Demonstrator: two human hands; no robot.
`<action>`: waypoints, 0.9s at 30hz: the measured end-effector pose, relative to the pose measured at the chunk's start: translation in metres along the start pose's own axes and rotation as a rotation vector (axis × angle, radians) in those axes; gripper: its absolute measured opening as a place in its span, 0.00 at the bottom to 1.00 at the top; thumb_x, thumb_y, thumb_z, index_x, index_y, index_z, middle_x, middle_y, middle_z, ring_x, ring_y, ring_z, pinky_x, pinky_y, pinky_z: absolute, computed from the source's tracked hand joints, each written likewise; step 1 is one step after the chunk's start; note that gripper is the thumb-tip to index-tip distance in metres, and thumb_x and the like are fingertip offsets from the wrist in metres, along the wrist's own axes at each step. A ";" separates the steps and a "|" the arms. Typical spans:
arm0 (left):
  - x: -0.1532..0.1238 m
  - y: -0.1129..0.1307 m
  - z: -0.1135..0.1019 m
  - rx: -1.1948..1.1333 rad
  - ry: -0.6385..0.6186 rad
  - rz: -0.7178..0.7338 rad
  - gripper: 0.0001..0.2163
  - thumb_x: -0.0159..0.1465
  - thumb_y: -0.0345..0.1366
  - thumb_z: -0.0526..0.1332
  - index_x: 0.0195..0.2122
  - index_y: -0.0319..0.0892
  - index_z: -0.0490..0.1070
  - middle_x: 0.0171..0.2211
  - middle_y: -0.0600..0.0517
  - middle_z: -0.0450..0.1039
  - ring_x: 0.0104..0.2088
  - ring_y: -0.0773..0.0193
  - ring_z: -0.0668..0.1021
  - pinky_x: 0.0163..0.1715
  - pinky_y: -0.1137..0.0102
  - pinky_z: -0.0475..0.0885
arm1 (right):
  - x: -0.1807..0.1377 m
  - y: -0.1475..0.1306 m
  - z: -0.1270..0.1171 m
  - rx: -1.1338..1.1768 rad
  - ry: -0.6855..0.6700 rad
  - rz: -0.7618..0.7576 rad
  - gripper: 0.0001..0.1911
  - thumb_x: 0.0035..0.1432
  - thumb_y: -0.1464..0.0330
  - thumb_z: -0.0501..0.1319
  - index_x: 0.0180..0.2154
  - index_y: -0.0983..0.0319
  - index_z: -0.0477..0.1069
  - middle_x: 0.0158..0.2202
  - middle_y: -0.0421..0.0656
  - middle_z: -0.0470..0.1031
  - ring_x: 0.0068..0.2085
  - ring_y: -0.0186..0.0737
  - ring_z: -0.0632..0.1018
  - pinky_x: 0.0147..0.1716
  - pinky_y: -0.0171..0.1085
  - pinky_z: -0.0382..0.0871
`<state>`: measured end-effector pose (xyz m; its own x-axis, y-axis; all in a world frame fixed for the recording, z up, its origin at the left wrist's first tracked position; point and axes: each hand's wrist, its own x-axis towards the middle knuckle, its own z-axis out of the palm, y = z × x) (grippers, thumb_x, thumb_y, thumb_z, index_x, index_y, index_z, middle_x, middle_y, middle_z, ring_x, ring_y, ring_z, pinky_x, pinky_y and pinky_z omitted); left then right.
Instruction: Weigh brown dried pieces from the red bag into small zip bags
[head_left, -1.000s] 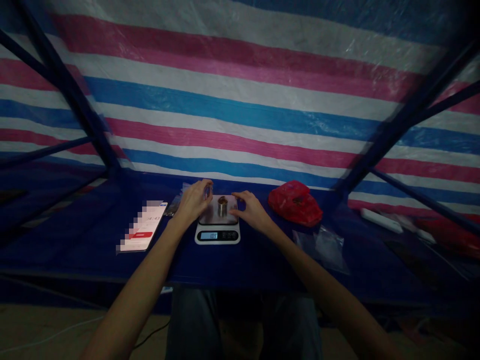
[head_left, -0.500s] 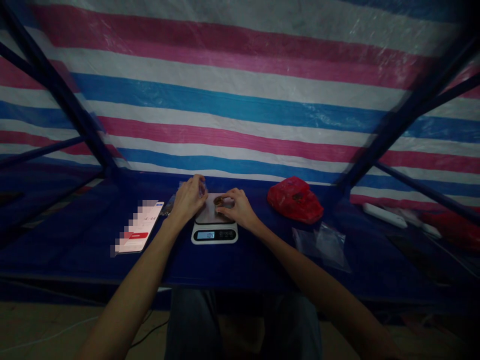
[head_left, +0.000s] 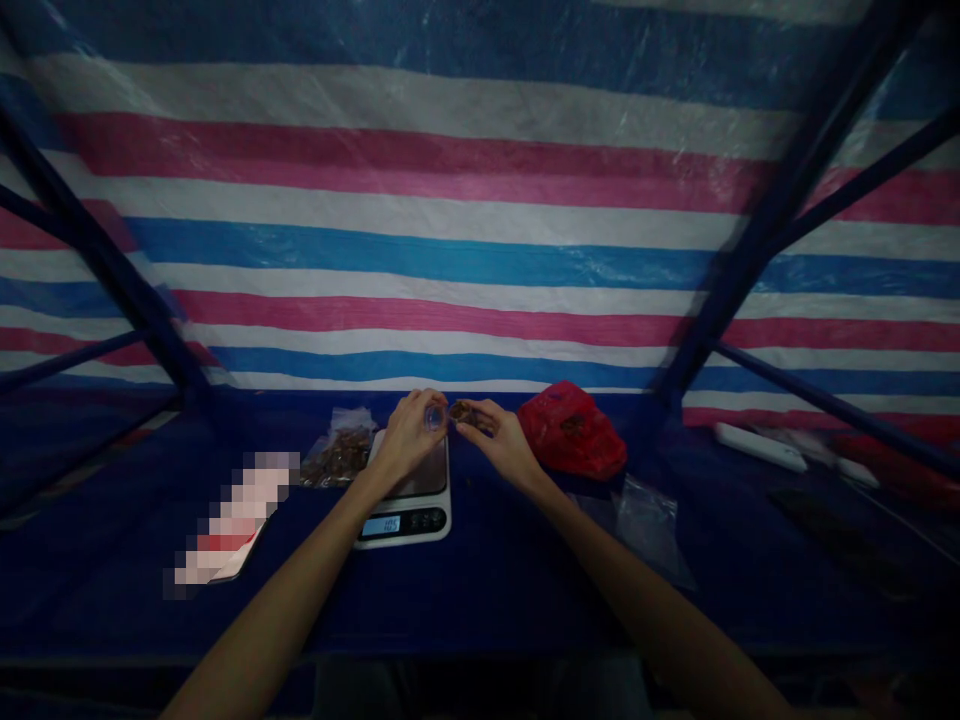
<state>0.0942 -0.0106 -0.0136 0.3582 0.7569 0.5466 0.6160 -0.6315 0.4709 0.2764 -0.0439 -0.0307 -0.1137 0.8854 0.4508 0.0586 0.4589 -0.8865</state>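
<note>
Above the scale's right edge, my right hand (head_left: pixel 499 440) is closed on a small clear container (head_left: pixel 463 411) with brown pieces in it. Beside it, my left hand (head_left: pixel 411 432) pinches a clear round plastic piece (head_left: pixel 435 417), which looks like a lid or small cup. The two clear pieces are close together; whether they touch is hard to tell. Below my left hand lies the white kitchen scale (head_left: pixel 409 522) with a metal plate and a lit display. Clear zip bags of brown pieces (head_left: pixel 337 450) lie left of the scale.
A red plastic bag (head_left: pixel 574 430) sits at the back right of the blue table (head_left: pixel 480 600). In front of it lie flat clear bags (head_left: pixel 652 525). A phone (head_left: pixel 238 525), partly blurred, lies at left. Blue frame bars (head_left: pixel 731 260) and a striped sheet (head_left: pixel 450 250) close off the back.
My right hand has lifted the small container off the scale plate, and my left hand has come up beside it. The view has tilted up and shifted, showing more of the bags at left.
</note>
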 end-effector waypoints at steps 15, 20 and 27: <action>-0.013 0.008 0.005 -0.083 -0.040 -0.079 0.12 0.57 0.33 0.66 0.42 0.43 0.71 0.42 0.47 0.75 0.44 0.54 0.77 0.45 0.61 0.71 | -0.005 -0.012 0.006 -0.443 -0.041 -0.335 0.16 0.60 0.74 0.65 0.50 0.58 0.74 0.44 0.46 0.71 0.47 0.43 0.75 0.50 0.44 0.73; -0.017 0.020 0.000 -0.206 -0.010 -0.134 0.13 0.55 0.29 0.65 0.42 0.43 0.71 0.41 0.50 0.77 0.41 0.58 0.79 0.44 0.64 0.72 | -0.007 -0.020 0.006 -0.678 -0.263 -0.547 0.34 0.61 0.84 0.49 0.64 0.53 0.63 0.58 0.49 0.64 0.60 0.46 0.66 0.59 0.51 0.66; -0.013 0.014 -0.009 -0.717 0.028 -0.269 0.11 0.59 0.38 0.66 0.41 0.41 0.72 0.36 0.50 0.78 0.40 0.60 0.80 0.44 0.66 0.73 | -0.026 -0.040 0.001 -0.643 0.270 -0.450 0.30 0.68 0.74 0.50 0.68 0.49 0.55 0.55 0.50 0.63 0.57 0.48 0.69 0.58 0.52 0.67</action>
<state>0.0917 -0.0309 -0.0079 0.2367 0.9016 0.3620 0.0697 -0.3873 0.9193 0.2759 -0.0857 -0.0068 -0.0248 0.5564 0.8305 0.6293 0.6542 -0.4195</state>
